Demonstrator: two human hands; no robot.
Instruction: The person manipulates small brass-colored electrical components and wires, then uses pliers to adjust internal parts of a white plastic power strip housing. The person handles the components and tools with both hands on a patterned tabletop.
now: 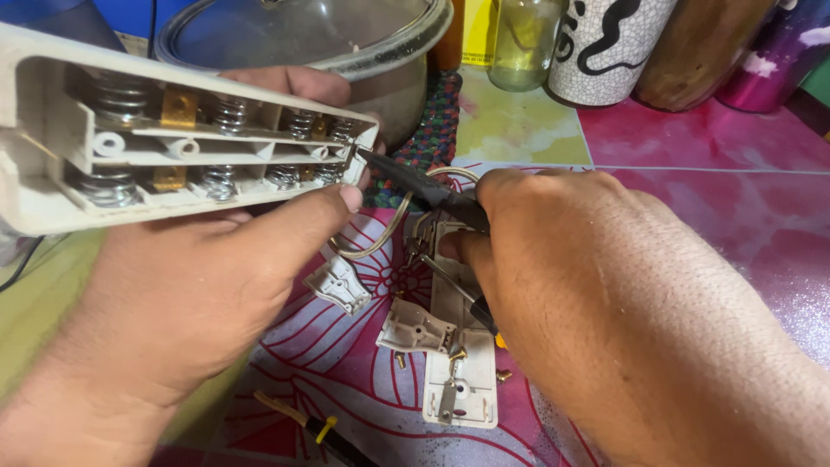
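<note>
My left hand (186,285) holds up an opened beige power strip housing (164,143), its inside facing me with rows of metal springs and brass contacts. My right hand (571,259) grips a thin black tool (415,182) whose tip touches the housing's right end. Below my hands lie the strip's beige cover plate (462,372), two small beige plastic pieces (341,285) (413,329) and a few brass screws (456,355) on the pink patterned table surface (726,199). A pale cable loop (389,229) curves between the hands.
A metal pot with a glass lid (346,43) stands behind the housing on a braided mat (437,121). Jars and bottles (605,43) line the back edge. A black screwdriver with a yellow band (324,432) lies near the front.
</note>
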